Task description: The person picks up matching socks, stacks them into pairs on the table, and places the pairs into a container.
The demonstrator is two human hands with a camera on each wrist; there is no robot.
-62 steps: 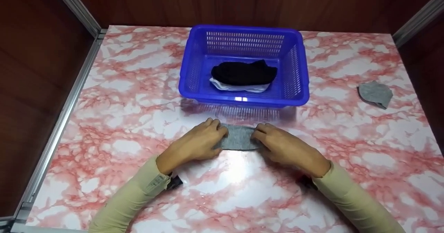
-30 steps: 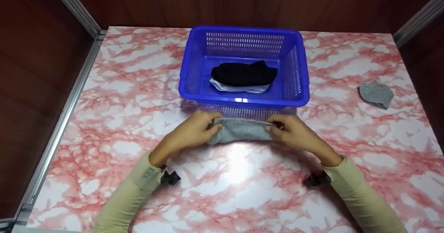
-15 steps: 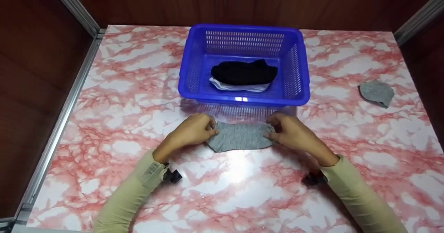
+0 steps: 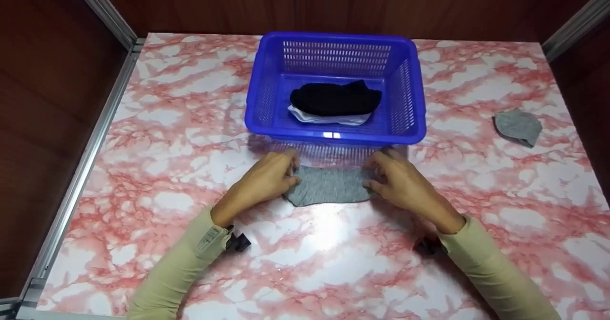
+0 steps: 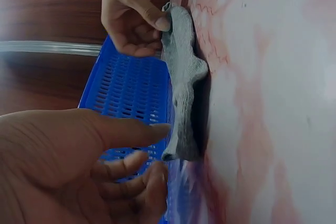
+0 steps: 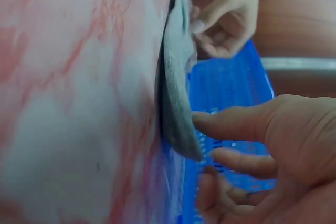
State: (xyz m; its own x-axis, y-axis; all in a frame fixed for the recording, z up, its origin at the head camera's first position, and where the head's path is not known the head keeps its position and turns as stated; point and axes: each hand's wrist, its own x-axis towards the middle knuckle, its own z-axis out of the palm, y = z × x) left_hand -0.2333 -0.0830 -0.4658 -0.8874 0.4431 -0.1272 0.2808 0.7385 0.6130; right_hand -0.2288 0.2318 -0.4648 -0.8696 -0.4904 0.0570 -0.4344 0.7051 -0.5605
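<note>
A grey sock [image 4: 331,186] lies flat on the table in front of the basket, stretched lengthwise between my two hands. My left hand [image 4: 267,175] is at its left end. In the left wrist view the left thumb [image 5: 139,132] reaches the sock's edge, while the loosely bent fingers stay apart from the cloth. At the other end is my right hand [image 4: 398,177]. Its thumb [image 6: 231,123] touches or nearly touches the sock in the right wrist view, with the fingers spread away from it. Neither hand visibly pinches the fabric.
A blue plastic basket [image 4: 336,138] stands just beyond the hands. Inside, a black sock [image 4: 336,99] lies on folded white cloth [image 4: 329,118]. Another grey folded piece [image 4: 518,127] lies at the right. Dark wooden panels [image 4: 324,5] border the red-and-white table [image 4: 167,201].
The hands first pressed on the sock's ends, then lifted and stretched it by its upper edge. It is laid down flat again, and the fingers have loosened from it.
</note>
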